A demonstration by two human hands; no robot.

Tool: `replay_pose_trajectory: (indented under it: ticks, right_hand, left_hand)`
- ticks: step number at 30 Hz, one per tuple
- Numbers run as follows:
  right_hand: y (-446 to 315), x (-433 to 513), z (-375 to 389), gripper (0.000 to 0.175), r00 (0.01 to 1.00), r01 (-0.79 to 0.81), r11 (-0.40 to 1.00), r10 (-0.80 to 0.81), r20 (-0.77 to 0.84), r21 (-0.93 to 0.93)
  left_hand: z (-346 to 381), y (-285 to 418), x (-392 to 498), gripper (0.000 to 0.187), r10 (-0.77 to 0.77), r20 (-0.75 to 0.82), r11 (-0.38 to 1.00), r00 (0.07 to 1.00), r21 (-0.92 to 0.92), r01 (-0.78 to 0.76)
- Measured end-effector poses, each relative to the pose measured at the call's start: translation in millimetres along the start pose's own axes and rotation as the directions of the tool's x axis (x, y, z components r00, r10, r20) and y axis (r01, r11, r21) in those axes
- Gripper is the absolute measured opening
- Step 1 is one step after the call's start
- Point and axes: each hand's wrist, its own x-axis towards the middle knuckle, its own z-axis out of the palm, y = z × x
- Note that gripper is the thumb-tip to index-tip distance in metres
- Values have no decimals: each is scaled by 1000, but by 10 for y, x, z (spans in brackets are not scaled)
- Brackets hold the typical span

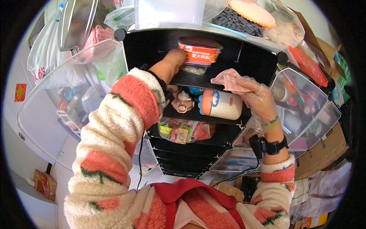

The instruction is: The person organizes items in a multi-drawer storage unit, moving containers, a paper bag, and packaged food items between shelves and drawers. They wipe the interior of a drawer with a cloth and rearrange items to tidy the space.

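Note:
My left hand (173, 60) reaches into the top compartment of a black shelf cabinet (145, 43). It grips the left side of a red-labelled food container (201, 53), slightly blurred; its fingertips are hidden. Just below that sits a low clear plastic tub (195, 69) with pale contents. In a thin clear plastic glove, my right hand (258, 96) pinches a pink-and-white cloth (227, 80) at the compartment's right front. One level down, a white and orange cartoon flask (226, 104) lies on its side beside a pink lidded bottle (183, 102).
Clear cabinet doors (43, 114) stand swung out on both sides. Bagged packets (186, 131) fill a lower shelf. A translucent bin (168, 14) and a grey chenille cloth (237, 23) rest on top. Cardboard boxes (323, 151) are at the right. A black cable (140, 160) hangs by my left sleeve.

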Motion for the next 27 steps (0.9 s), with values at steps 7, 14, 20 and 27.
replay_pose_trajectory:
  ticks: [7,14,20,27]
  right_hand:
    - [-32,-231,-162,26,973,-187,965,207,-99,186]
    - [14,-302,-179,24,984,-100,980,123,-126,173]
    - [-43,-359,-167,27,983,-82,973,115,-145,218]
    - [-401,-48,45,41,963,70,978,-14,-271,198]
  left_hand:
    - [376,69,20,33,211,143,915,967,320,-246]
    - [898,266,-132,37,388,284,628,877,615,-477]
    - [1168,501,-417,54,188,156,916,970,328,-231]
    - [501,264,-1205,63,374,63,922,925,-136,-363]
